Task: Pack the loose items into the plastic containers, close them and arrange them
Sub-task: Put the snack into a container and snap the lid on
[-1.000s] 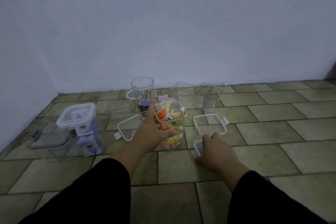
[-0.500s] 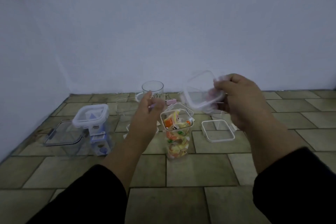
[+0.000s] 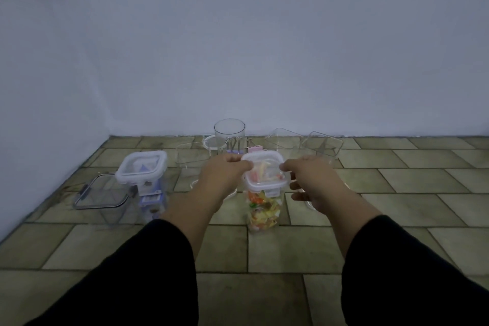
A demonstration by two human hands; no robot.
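Observation:
A tall clear container (image 3: 263, 210) full of colourful wrapped sweets stands on the tiled floor at the centre. A white-rimmed clear lid (image 3: 264, 171) sits on its top. My left hand (image 3: 222, 178) grips the lid's left edge with curled fingers. The lid's right edge is held by my right hand (image 3: 313, 184), thumb at the rim and fingers lower by the side flap. To the left stands a closed container (image 3: 141, 171) with blue items inside.
An open rectangular tub (image 3: 102, 198) sits at far left. By the wall stand a round clear jar (image 3: 229, 131), binder clips (image 3: 234, 147), and several empty clear containers (image 3: 321, 144). Loose lids lie partly hidden behind my hands. Walls close off the left and back.
My right hand picked a lid off the floor, lifted it and brought it down onto the sweets container. My left hand shifted from the container's side up to the lid's left edge.

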